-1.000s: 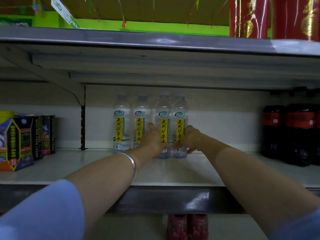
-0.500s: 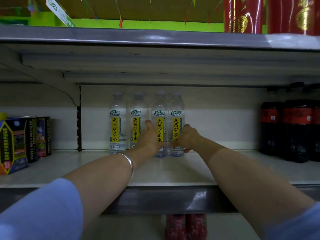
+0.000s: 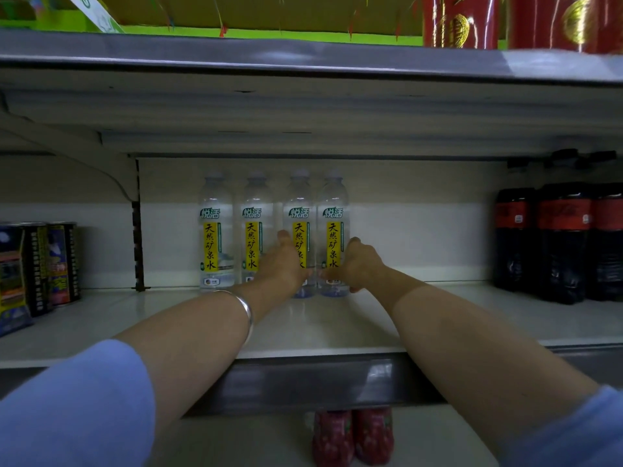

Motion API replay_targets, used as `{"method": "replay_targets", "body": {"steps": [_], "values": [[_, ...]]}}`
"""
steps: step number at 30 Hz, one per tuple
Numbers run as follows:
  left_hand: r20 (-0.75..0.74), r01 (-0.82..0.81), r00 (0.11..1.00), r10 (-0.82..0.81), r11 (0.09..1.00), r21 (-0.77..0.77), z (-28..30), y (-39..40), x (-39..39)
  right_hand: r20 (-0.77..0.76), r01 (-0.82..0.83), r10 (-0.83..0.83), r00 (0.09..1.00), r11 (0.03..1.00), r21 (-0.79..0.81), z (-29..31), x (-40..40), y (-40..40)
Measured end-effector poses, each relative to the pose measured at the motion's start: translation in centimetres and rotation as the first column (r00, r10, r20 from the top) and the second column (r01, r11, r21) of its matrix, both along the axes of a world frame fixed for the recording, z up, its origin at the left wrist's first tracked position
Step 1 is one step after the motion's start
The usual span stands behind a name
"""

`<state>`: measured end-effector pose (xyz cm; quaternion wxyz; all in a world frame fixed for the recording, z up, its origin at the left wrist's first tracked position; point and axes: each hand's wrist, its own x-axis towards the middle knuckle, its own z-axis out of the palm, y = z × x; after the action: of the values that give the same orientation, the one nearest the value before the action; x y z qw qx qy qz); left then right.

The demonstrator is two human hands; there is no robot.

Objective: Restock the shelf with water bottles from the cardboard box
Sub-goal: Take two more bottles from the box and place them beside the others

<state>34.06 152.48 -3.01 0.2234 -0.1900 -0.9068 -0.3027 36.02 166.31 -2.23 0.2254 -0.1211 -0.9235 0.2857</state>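
While both arms reach far into the white metal shelf [image 3: 337, 325], four clear plastic water bottles with yellow labels [image 3: 215, 237] stand upright in a row against the far wall. The left hand [image 3: 281, 264] curls round the lower part of the third bottle [image 3: 299, 210], thumb up beside its label. The right hand [image 3: 359, 264] grips the fourth bottle [image 3: 333, 210] low on its right side, fingers curled round it. Dark cola bottles [image 3: 559, 241] stand far right, printed tins [image 3: 50, 264] far left.
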Motion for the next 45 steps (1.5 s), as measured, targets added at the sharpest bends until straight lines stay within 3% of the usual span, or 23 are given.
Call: {"method": "replay_targets", "body": {"steps": [11, 19, 31, 39, 45], "values": [[0.002, -0.004, 1.000, 0.004, 1.000, -0.020, -0.1, 0.0, -0.4, -0.011, 0.034, -0.034, 0.999, 0.996, 0.080, -0.5, -0.2, 0.1], [-0.003, 0.003, 1.000, -0.003, 1.000, -0.018, 0.0, -0.1, -1.0, 0.013, -0.048, 0.047, 0.999, 0.994, 0.097, -0.8, 0.1, 1.2], [-0.017, 0.003, 1.000, -0.003, 1.000, 0.010, -0.2, 0.1, -0.9, -0.004, 0.013, -0.013, 1.000, 0.989, 0.149, -1.4, 0.1, 0.5], [0.044, -0.001, 0.999, -0.003, 0.996, 0.087, -0.2, 0.5, -1.2, 0.007, 0.065, -0.067, 0.998, 0.990, 0.127, -1.6, 0.1, 0.1], [0.066, 0.001, 0.998, -0.008, 0.995, 0.097, 0.0, 0.6, -1.8, -0.011, 0.030, -0.030, 0.999, 0.999, -0.021, -1.1, -0.3, 0.1]]}}
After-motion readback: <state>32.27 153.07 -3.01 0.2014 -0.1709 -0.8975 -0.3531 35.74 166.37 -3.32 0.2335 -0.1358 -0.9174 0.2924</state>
